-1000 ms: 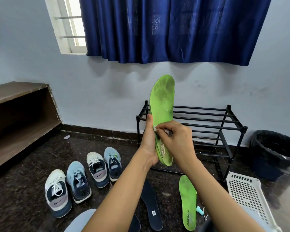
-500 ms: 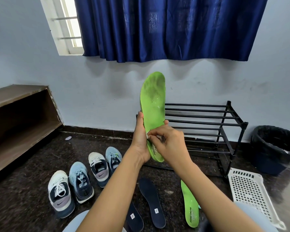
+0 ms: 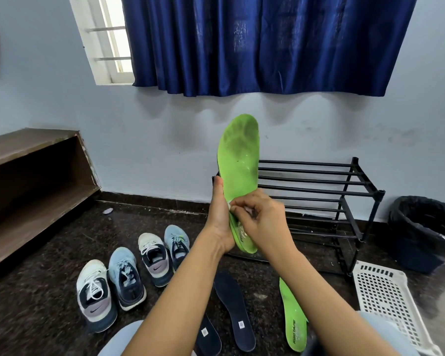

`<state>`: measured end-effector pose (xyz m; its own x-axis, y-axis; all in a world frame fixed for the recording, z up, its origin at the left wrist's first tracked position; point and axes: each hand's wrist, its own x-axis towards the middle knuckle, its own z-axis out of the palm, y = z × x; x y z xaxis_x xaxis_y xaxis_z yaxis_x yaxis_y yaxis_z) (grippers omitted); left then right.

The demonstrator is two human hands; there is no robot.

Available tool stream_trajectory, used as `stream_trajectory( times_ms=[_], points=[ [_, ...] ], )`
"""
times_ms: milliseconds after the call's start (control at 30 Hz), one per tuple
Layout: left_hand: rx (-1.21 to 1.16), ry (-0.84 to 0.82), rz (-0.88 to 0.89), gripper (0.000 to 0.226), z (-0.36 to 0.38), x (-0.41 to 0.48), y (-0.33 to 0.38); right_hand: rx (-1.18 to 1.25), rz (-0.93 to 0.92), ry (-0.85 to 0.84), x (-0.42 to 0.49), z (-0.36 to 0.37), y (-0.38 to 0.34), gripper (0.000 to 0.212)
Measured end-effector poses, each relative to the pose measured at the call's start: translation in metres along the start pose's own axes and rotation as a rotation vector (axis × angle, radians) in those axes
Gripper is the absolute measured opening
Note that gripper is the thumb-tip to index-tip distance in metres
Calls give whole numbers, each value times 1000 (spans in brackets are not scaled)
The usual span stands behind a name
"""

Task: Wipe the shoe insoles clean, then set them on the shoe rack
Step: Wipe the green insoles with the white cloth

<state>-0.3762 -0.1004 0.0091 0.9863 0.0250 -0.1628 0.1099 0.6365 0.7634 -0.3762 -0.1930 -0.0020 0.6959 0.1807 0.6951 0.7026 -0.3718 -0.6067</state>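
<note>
Ideally, the small white wipe (image 3: 230,205) should travel up toward the grey-smudged toe, with firm support behind. The left hand (image 3: 220,222) grips the upright green insole (image 3: 239,160) near its heel, and the right hand (image 3: 265,217) pinches the wipe against its middle. On the dark speckled floor (image 3: 49,304) lie a second green insole (image 3: 293,319), two dark insoles (image 3: 234,301) and four shoes (image 3: 123,276). The black shoe rack (image 3: 319,181) stands by the wall.

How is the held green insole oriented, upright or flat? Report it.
Upright. The green insole stands toe end up, left hand gripping its lower half, right hand pinching a white wipe against it.
</note>
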Motion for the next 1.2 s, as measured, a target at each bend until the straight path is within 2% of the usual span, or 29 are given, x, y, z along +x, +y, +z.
stream_trajectory(
  times_ms=[133, 300, 433, 733, 867, 1067, 1200],
  points=[
    [4, 0, -11, 84, -2, -1, 2, -8, -9, -11, -2, 1, -1, 9],
    [1, -52, 25, 65, 7, -8, -10, -124, -15, 91, 11, -5, 3, 8],
    [15, -73, 5, 61, 15, -13, -18, -116, 29, 143, 17, -9, 8, 8],
    [71, 17, -1, 80, -2, -4, 6, -79, 14, -2, -4, 8, 3, 12],
    [59, 9, 26, 71, 0, -5, 0, -125, 51, -6, 1, 6, 4, 9],
    [19, -58, -15, 64, 7, -12, -14, -170, 58, 128, 14, -2, 6, 6],
    [20, -32, -28, 65, 1, -11, -8, -154, 50, 52, 5, 3, 7, 8]
  ],
)
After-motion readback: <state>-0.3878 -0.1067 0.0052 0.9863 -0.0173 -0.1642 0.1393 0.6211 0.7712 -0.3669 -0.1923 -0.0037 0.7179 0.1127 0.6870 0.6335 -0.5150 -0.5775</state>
